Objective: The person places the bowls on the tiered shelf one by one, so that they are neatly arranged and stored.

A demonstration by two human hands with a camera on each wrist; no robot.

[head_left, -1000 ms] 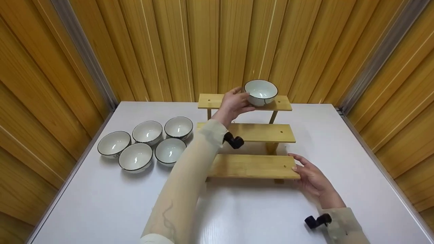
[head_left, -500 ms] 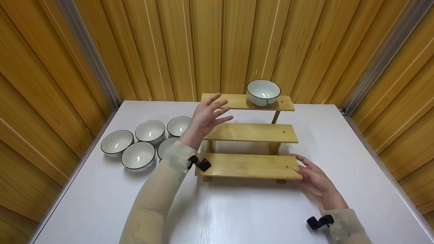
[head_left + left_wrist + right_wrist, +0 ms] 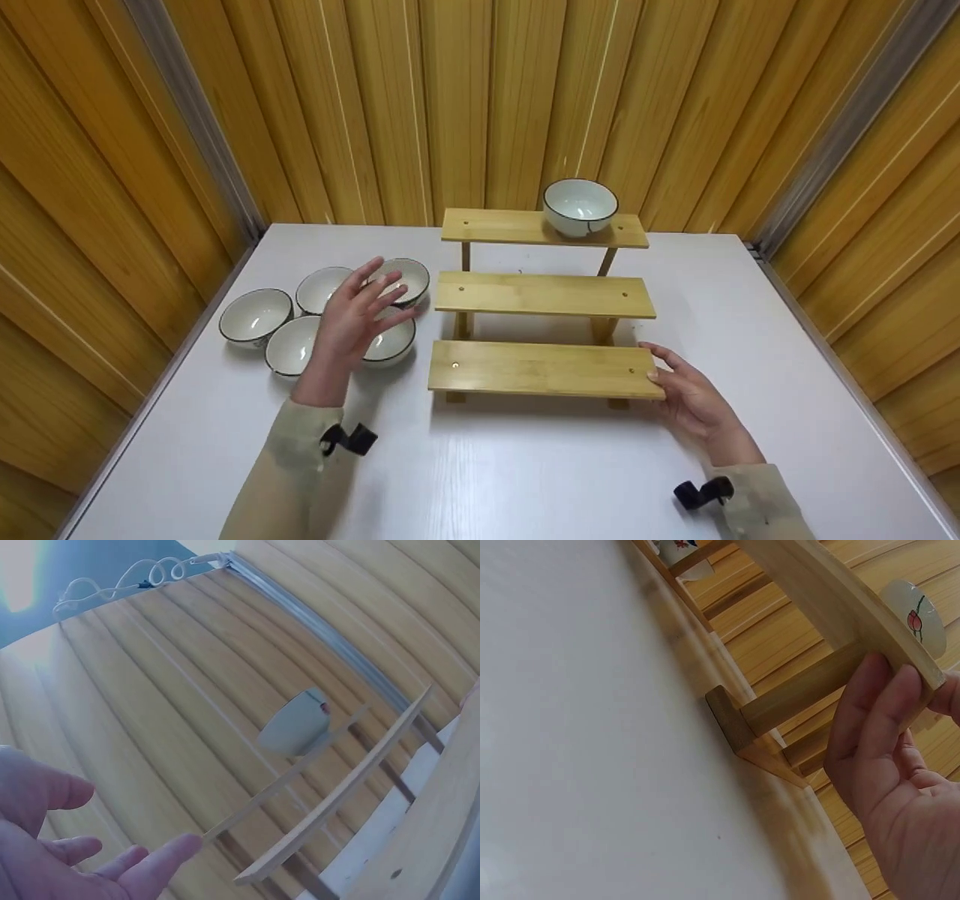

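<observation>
My left hand, fingers spread and holding nothing, hovers over the bowls at the left in the head view. It partly covers a back bowl and a front bowl. My right hand grips the right end of the lowest board of a three-tier wooden display shelf. In the right wrist view, fingers press the board's underside near a leg, with the thumb on the other side. One white bowl with a dark rim stands upright on the top board, right of its middle.
Several white bowls are grouped upright on the white table, left of the shelf, including a far-left bowl. Wood-panelled walls enclose the table at the back and sides. A white coiled cable hangs high up in the left wrist view.
My left hand has let go of the bowl on the top board and moved left and down to above the other bowls. My right hand has stayed on the lowest board.
</observation>
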